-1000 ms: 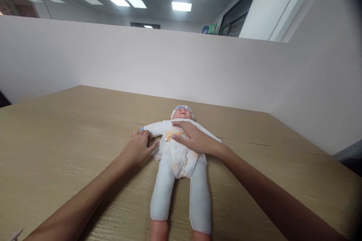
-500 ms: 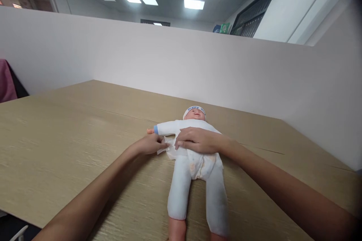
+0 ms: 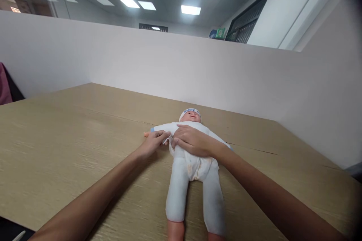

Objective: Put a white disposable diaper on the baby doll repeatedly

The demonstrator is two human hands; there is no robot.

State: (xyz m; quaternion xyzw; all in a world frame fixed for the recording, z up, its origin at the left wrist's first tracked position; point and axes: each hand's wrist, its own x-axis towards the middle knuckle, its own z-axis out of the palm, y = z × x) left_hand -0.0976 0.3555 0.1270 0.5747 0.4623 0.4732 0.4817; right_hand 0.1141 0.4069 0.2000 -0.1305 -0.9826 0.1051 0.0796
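A baby doll (image 3: 195,125) in a white outfit and a lettered headband lies on its back, feet toward me. Round its hips is a white diaper (image 3: 195,169) with a faint print. My left hand (image 3: 156,141) pinches the diaper's side tab at the doll's hip, on the left in view, below its outstretched arm. Flat across the doll's belly lies my right hand (image 3: 194,140), fingers stretched out, pressing on the diaper's upper front. It hides the waist edge.
The wooden table (image 3: 70,131) spreads around the doll. Behind it stands a white partition (image 3: 169,64). Pink cloth (image 3: 5,86) hangs at the far left, and a green package (image 3: 220,32) shows beyond the partition.
My left hand has lifted the diaper tab up from the table and moved it slightly toward the belly. My right hand stays on the belly. The camera view has shifted a little.
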